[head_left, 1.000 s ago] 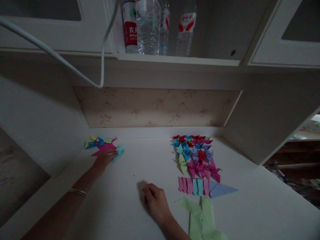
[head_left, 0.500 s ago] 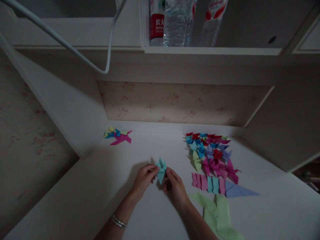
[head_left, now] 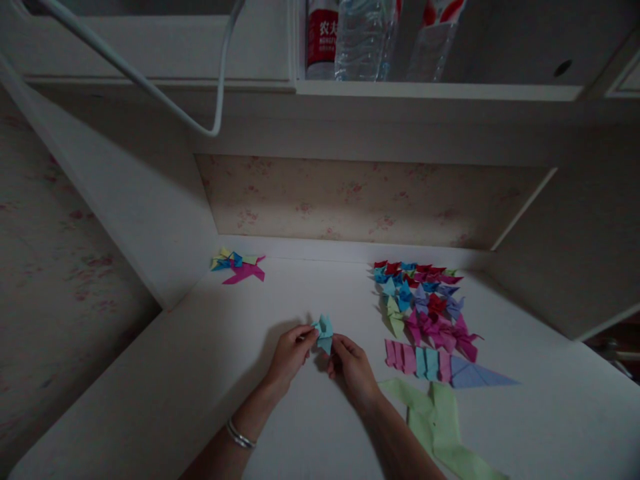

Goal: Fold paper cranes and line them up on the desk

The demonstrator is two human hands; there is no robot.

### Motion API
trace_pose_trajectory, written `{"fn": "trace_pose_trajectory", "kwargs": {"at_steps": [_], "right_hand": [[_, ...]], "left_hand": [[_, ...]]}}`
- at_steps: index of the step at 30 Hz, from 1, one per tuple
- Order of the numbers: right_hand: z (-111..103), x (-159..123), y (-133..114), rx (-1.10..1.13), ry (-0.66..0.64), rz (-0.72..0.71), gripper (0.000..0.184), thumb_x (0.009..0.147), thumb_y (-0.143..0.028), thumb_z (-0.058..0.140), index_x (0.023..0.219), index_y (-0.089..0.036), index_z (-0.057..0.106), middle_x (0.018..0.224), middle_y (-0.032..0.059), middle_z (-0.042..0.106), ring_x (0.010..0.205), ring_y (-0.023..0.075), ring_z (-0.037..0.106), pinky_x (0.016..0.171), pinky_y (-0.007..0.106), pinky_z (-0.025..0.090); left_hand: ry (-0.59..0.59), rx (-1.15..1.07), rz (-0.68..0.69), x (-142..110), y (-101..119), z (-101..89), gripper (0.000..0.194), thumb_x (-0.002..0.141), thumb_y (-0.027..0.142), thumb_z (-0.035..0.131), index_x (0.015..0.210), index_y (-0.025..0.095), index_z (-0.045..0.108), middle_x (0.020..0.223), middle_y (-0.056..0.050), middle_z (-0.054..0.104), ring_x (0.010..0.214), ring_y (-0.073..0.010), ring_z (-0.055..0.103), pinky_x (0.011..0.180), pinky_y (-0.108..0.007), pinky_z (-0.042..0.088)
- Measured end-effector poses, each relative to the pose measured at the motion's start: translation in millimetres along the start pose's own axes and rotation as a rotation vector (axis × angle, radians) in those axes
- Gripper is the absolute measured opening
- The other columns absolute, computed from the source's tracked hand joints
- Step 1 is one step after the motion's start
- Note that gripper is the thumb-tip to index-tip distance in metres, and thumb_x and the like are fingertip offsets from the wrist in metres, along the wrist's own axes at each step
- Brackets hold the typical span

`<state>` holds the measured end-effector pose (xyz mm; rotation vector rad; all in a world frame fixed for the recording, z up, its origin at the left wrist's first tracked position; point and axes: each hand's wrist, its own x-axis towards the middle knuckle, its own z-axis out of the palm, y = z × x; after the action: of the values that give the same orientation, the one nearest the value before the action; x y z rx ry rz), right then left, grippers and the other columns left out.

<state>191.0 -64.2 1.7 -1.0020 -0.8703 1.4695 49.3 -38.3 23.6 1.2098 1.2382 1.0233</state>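
Observation:
Between my two hands, above the white desk, is a light turquoise folded paper crane (head_left: 325, 333). My left hand (head_left: 293, 353) pinches its left side between thumb and fingers. On the other side, my right hand (head_left: 351, 363) is closed with thumb and forefinger at the crane's right edge. To the right, rows of finished paper cranes (head_left: 425, 300) in red, blue, green, purple and magenta stand close together. In front of them lies a row of folded pink and turquoise paper pieces (head_left: 417, 360), ending in a pale purple folded triangle (head_left: 480, 373).
Light green paper strips (head_left: 443, 427) lie near my right forearm. At the back left sits a small pile of folded paper (head_left: 240, 265). A shelf overhead holds plastic bottles (head_left: 363, 43), and a white cable (head_left: 150, 87) hangs down on the left.
The crane has turned in my fingers, and its lower point, seen hanging down before, now shows shorter. Both hands stay nearly in place. The view has shifted slightly.

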Motion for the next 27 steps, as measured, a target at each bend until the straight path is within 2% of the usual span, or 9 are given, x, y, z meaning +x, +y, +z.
{"fn": "trace_pose_trajectory", "kwargs": {"at_steps": [15, 21, 24, 27], "right_hand": [[-1, 2, 3, 0.027, -0.006, -0.006, 0.040, 0.078, -0.051, 0.064, 0.086, -0.012, 0.062, 0.059, -0.0011, 0.058, 0.042, 0.0086, 0.049, 0.039, 0.020, 0.037], [2, 0, -2, 0.042, -0.001, -0.012, 0.040, 0.078, -0.051, 0.063, 0.086, -0.012, 0.061, 0.059, -0.0011, 0.059, 0.040, 0.0081, 0.048, 0.038, 0.020, 0.036], [4, -2, -3, 0.056, 0.017, 0.003, 0.045, 0.076, -0.053, 0.063, 0.094, -0.012, 0.060, 0.056, -0.0022, 0.058, 0.038, 0.0081, 0.046, 0.036, 0.020, 0.033], [5, -2, 1, 0.035, 0.029, 0.005, 0.048, 0.078, -0.055, 0.059, 0.099, -0.012, 0.059, 0.053, -0.0035, 0.056, 0.036, 0.0073, 0.044, 0.035, 0.019, 0.030]], "left_hand": [[-0.010, 0.027, 0.011, 2, -6, -0.4, 0.047, 0.070, 0.056, 0.063, 0.089, 0.014, 0.069, 0.047, 0.006, 0.045, 0.042, -0.0086, 0.038, 0.041, -0.021, 0.025], [-0.009, -0.026, 0.035, 1, 1, -0.4, 0.043, 0.068, 0.051, 0.067, 0.095, 0.017, 0.068, 0.062, 0.003, 0.057, 0.044, -0.0071, 0.039, 0.040, -0.020, 0.024], [0.036, 0.017, 0.026, 1, 3, -4.9, 0.036, 0.066, 0.049, 0.068, 0.083, 0.016, 0.069, 0.053, 0.005, 0.051, 0.043, -0.0069, 0.036, 0.041, -0.020, 0.023], [0.087, 0.028, 0.031, -1, 7, -7.0, 0.033, 0.068, 0.048, 0.067, 0.079, 0.017, 0.069, 0.047, 0.007, 0.044, 0.043, -0.0076, 0.036, 0.041, -0.020, 0.022]]}}
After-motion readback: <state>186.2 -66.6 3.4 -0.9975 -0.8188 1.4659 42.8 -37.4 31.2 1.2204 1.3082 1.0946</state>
